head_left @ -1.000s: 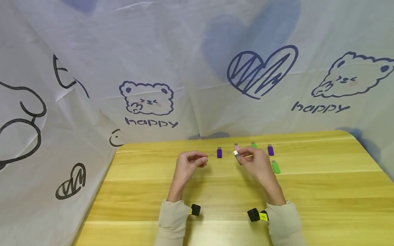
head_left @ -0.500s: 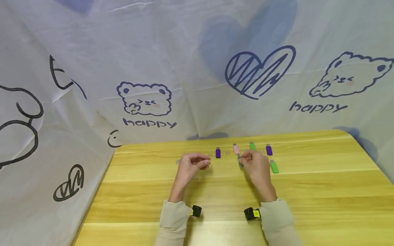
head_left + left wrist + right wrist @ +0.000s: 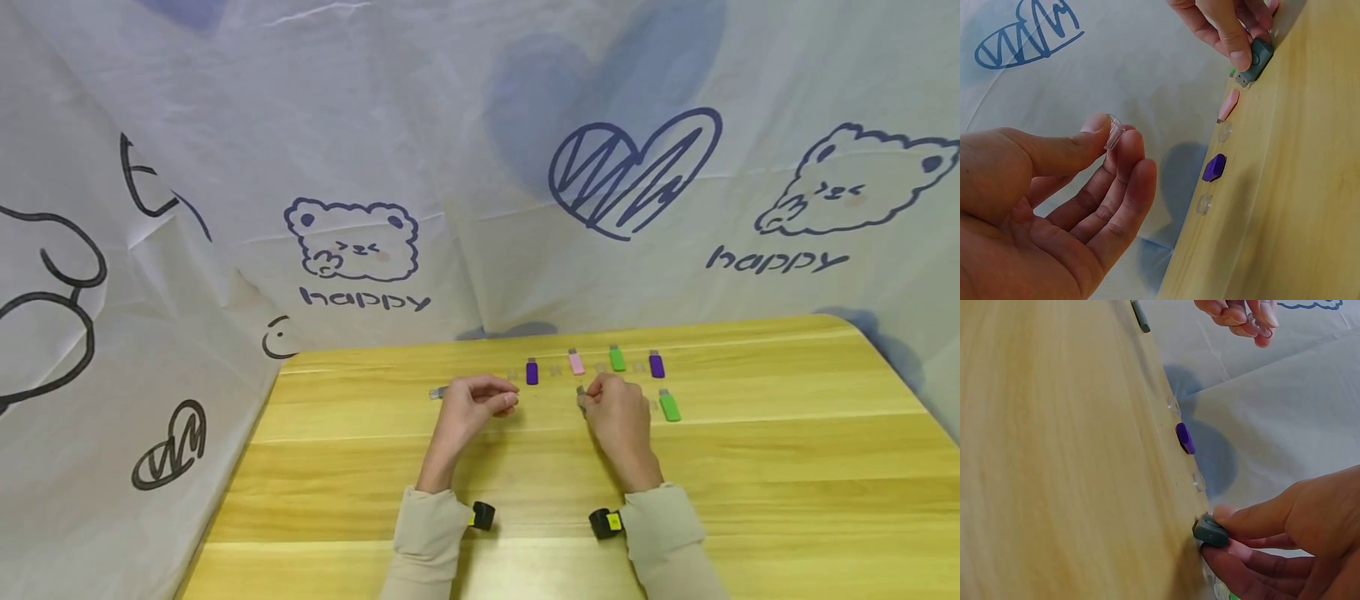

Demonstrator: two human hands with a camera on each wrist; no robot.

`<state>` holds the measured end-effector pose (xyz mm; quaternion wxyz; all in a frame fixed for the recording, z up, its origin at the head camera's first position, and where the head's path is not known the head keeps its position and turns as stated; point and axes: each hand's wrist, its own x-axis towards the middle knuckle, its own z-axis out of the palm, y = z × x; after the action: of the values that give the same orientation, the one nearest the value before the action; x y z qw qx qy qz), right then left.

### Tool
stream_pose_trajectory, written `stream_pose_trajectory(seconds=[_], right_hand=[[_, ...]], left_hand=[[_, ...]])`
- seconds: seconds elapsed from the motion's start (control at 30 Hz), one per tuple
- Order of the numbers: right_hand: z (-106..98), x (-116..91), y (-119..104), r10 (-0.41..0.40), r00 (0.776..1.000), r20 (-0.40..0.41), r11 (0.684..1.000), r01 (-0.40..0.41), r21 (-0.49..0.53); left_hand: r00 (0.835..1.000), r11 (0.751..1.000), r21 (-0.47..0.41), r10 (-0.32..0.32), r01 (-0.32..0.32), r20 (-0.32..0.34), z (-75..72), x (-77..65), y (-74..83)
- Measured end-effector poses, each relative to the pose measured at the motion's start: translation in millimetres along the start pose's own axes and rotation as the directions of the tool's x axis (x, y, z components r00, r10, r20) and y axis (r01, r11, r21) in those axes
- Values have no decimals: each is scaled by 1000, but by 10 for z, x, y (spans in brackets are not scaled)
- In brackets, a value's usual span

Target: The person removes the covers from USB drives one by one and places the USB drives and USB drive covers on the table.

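Observation:
Between thumb and fingertips, my left hand point(image 3: 476, 404) pinches a small clear plastic cap point(image 3: 1114, 132), held above the table. My right hand point(image 3: 618, 417) pinches a dark grey-green USB stick point(image 3: 1211, 531) low over the wood; its metal plug shows in the left wrist view. Whether the stick touches the table I cannot tell. Behind the hands lie a purple USB stick point(image 3: 532, 372), a pink USB stick point(image 3: 576, 362) and a green USB stick point(image 3: 617, 359). Another grey USB stick point(image 3: 437, 392) is partly hidden by my left hand.
To the right lie a second purple USB stick point(image 3: 657, 364) and a second green one point(image 3: 670, 406). Several clear caps, such as this cap point(image 3: 556, 371), sit between the sticks. A printed cloth point(image 3: 360, 167) hangs behind the wooden table point(image 3: 555, 475).
My right hand has come down and nearer with the grey-green USB stick, uncovering the pink and green sticks. My left hand has shifted slightly right and nearer, exposing the grey stick beside it.

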<state>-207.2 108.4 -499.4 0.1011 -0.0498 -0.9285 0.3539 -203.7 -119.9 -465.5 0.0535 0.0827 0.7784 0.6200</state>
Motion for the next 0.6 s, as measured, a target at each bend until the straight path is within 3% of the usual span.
stream_pose_trajectory(seconds=[0.33,0.5,0.6], right_hand=[[-45,-16,24,5,1000,-5,998,-6,-67],[-58,-22,22,13,1000,22,999,-12,-45],[-107,-14,8,-5,1000,-4,1000,5,-4]], left_hand=[[999,1000,10,28,-28,29,110,50,-26],[998,999,22,42,-43,38,151,47,-52],[999,999,27,40,-41,33,172,42,-63]])
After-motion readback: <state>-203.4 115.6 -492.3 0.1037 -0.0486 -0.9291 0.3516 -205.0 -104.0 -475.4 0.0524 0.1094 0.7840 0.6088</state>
